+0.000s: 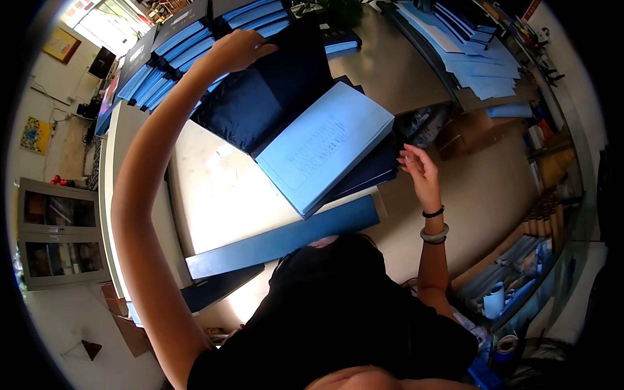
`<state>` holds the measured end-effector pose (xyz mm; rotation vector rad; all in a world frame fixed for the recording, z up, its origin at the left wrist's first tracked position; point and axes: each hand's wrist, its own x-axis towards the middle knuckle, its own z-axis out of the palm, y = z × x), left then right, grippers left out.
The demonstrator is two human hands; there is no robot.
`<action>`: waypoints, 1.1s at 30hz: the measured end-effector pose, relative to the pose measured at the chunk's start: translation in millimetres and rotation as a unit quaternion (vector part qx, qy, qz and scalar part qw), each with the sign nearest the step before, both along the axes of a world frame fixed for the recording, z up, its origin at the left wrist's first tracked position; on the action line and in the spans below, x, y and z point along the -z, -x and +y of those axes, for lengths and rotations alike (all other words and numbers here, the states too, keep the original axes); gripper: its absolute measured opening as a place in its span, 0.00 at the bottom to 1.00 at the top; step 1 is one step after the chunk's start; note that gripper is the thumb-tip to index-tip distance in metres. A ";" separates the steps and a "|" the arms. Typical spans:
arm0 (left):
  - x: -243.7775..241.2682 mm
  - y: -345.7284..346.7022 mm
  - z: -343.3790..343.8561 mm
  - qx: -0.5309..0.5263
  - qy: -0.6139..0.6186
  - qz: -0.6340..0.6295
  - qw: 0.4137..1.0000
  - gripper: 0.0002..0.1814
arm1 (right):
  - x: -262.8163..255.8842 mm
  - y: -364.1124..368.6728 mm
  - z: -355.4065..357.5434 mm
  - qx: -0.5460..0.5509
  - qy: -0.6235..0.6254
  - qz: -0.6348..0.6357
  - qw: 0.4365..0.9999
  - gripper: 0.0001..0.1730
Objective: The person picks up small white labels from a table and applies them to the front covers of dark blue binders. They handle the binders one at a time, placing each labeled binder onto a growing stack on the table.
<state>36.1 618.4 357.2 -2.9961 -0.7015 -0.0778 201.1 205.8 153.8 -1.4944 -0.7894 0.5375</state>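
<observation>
A thick bound volume lies open before me, its dark front cover raised and leaning away to the left. My left hand grips the upper edge of that cover, thumb over it and fingers partly hidden. The top page bears printed writing. To the right of the page block is my right hand, apart from the paper, with loosely bent fingers and nothing in them. Beneath the volume lie dark blue covers, partly hidden by it.
Stacks of similar black-covered volumes stand at the far left of the desk. A blue strip runs along its front edge. Papers and books pile up at the far right. Rolled sheets stand in a box at lower right.
</observation>
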 end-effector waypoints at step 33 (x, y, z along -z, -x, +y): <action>98.3 44.7 -41.6 -0.035 0.323 0.087 0.942 0.54 | 5.1 103.6 32.4 -0.226 0.118 0.287 0.923 0.32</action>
